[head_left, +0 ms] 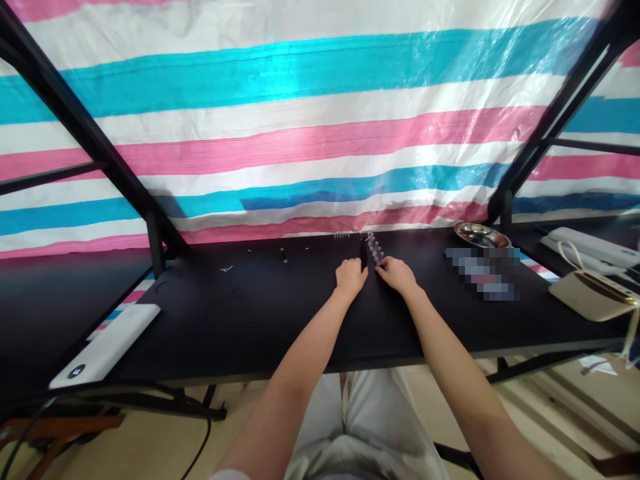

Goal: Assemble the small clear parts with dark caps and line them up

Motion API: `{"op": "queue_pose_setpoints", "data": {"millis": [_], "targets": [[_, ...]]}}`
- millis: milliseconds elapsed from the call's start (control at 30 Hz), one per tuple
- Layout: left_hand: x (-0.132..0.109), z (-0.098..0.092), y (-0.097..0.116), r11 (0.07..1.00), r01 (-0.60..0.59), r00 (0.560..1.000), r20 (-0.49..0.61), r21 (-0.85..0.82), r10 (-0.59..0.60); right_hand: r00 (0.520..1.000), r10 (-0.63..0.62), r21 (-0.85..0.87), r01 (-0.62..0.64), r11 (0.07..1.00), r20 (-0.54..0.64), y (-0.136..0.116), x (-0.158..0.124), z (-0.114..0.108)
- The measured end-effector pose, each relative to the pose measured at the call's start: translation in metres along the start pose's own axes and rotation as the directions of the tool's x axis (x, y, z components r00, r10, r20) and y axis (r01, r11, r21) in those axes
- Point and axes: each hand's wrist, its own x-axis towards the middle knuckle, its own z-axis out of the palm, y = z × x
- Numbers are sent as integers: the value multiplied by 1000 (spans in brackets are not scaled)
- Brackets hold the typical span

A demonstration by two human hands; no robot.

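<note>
My left hand (351, 277) rests on the black table with its fingers curled. Its thumb and fingertips are at the near end of a narrow black strip (364, 249), which they seem to grip. Close beside it lies a clear, knobbly strip (375, 249) that slants toward my right hand (399, 275). The right fingers close on this strip's near end. What exactly the two strips are is too small to make out. A short row of pale pieces (342, 236) sits just beyond my left hand at the table's back edge.
On the black table (240, 333) lie a small dark and pale piece (284, 255) and some white scraps (227, 269). A long white device (107, 347) is at left. A steel dish (481, 235), blurred-out item (483, 275) and beige pouch (593, 293) are at right. Striped sheeting (310, 127) hangs behind.
</note>
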Motion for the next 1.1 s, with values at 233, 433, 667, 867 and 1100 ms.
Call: {"op": "queue_pose_setpoints", "data": {"millis": [233,433,667,867,1100], "targets": [[-6,-8,-11,999,-42,999,-24,12,42,999,-32,30,32,999,-3,2,-3,-2],[-15,-23,-39,998,58,998,-31,-32,-59,998,-51,62,49,997,21,5,-3,-2],[-23,-55,-94,959,280,957,-63,-42,-282,998,-63,67,61,996,17,4,-6,-4],[-29,-86,-141,871,488,851,-188,-58,-490,998,-57,53,55,997,29,2,-8,-6],[-16,-83,-171,810,527,796,-183,-259,-577,998,-58,36,57,998,33,1,-7,-7]]}}
